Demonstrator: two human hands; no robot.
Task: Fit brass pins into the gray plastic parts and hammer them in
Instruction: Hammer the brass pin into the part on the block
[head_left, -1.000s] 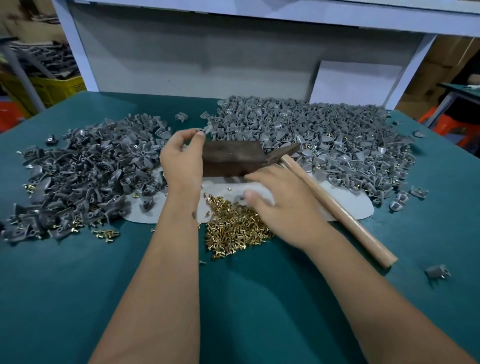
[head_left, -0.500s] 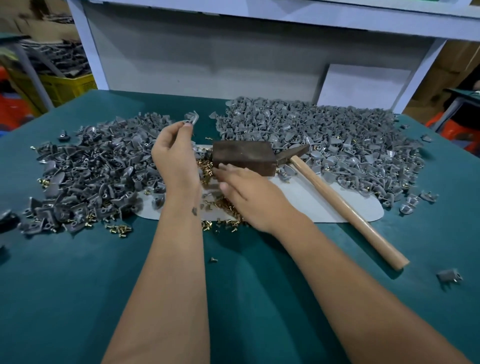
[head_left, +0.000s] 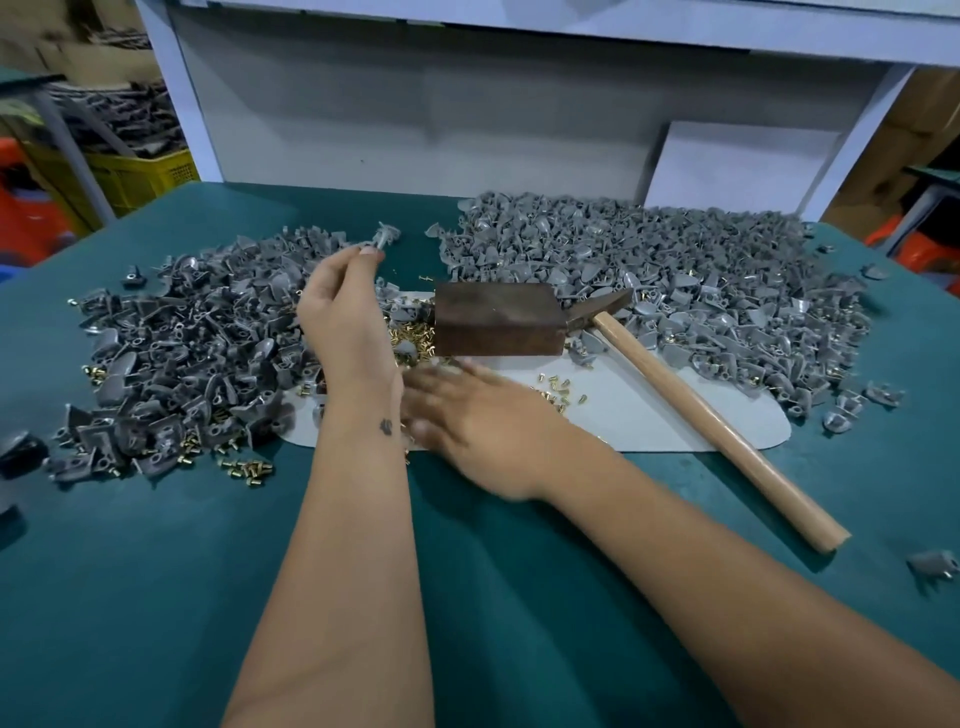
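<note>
My left hand (head_left: 343, 317) is raised over the table and pinches one gray plastic part (head_left: 385, 237) at its fingertips. My right hand (head_left: 467, 410) is blurred and lies low over the white mat (head_left: 649, 421), fingers stretched toward my left wrist, holding nothing. Brass pins (head_left: 410, 338) lie heaped between my left hand and a dark brown block (head_left: 498, 319). The hammer (head_left: 691, 410) lies on the mat, its head against the block's right end, wooden handle pointing near right.
Two big piles of gray parts lie on the green table, the left pile (head_left: 192, 353) and the right pile (head_left: 665, 280). Loose pins (head_left: 248, 470) lie near the left pile. One stray part (head_left: 935, 564) sits near right. A white panel (head_left: 737, 166) leans at the back.
My right hand swept left across the mat. The brass pins went from the mat's near edge to beside the block. My left hand stayed raised with the gray part.
</note>
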